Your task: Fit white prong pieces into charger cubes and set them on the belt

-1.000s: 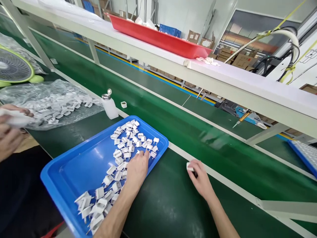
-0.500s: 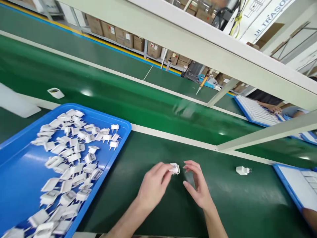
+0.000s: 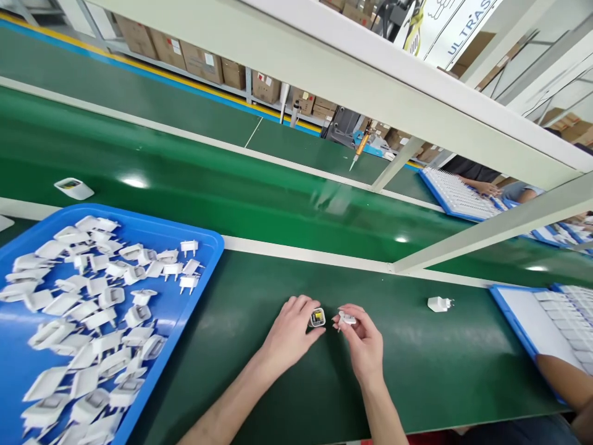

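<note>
The left hand (image 3: 290, 337) pinches a small white housing (image 3: 317, 317) between thumb and fingertips. Its open end is turned up toward the camera, so a yellow part shows inside. The right hand (image 3: 365, 346) grips a white plug piece (image 3: 346, 319) in its fingertips, just right of the housing. The two parts look level with each other, with a narrow gap between them.

Both are held just above the dark green bench (image 3: 417, 377), to the right of the blue tray (image 3: 206, 266), and the left hand is the nearer to it. The housing is a short, boxy shell of smooth hard plastic, and the plug piece looks flatter.

The tray is glossy with a raised rim and holds a loose heap of white parts (image 3: 92, 303), some with two round pins. Farther right of the tray, a whole adapter (image 3: 439, 303) lies on its side with its pins pointing away. Beyond the tray's far edge, a small white cup (image 3: 73, 188) sits on the shiny belt (image 3: 259, 191).
</note>
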`<state>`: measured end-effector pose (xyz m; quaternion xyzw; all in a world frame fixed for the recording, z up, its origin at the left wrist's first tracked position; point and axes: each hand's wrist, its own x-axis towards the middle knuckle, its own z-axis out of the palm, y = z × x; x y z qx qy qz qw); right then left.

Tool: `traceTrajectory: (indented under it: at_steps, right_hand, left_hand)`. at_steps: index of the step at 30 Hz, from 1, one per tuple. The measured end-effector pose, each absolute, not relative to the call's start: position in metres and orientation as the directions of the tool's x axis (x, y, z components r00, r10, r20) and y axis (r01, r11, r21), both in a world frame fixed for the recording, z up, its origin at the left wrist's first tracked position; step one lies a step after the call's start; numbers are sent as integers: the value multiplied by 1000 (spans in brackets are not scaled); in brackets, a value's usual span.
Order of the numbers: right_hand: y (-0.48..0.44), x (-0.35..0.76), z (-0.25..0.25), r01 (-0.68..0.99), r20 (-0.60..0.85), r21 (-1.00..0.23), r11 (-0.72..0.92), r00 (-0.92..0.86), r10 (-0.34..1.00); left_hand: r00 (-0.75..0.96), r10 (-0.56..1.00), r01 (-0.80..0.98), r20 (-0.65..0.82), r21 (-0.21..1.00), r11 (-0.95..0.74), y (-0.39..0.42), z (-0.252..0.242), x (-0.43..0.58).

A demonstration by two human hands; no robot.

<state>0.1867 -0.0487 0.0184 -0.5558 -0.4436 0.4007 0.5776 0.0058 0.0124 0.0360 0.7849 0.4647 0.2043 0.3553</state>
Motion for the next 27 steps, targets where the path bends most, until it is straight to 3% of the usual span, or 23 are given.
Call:
traceTrajectory:
  at_steps: [5, 9, 15, 18, 24, 27]
  right_hand:
    - [-46, 188, 23, -78, 39, -994, 72, 359, 932]
    - [-47, 198, 30, -12, 31, -999, 38, 378, 925]
    - [-53, 207, 47, -55, -201, -979, -194, 318, 927]
    - [-53, 205, 47, -86, -236, -972, -220, 307, 922]
    - [-46, 192, 42, -81, -90, -994, -68, 307, 947]
    - [-49, 187, 47, 47, 76, -997, 65, 319, 945]
  left_hand:
    - [591, 806, 514, 5, 768, -382, 43, 26, 19]
    - [616, 780, 452, 110, 761, -465, 48, 15, 20]
    - [630, 764, 407, 140, 778, -479, 50, 6, 17]
    - [644, 753, 391, 139, 786, -480, 51, 6, 17]
    - [653, 742, 362, 154, 797, -484, 51, 7, 16]
    - [654, 742, 361, 148, 801, -478, 51, 8, 14]
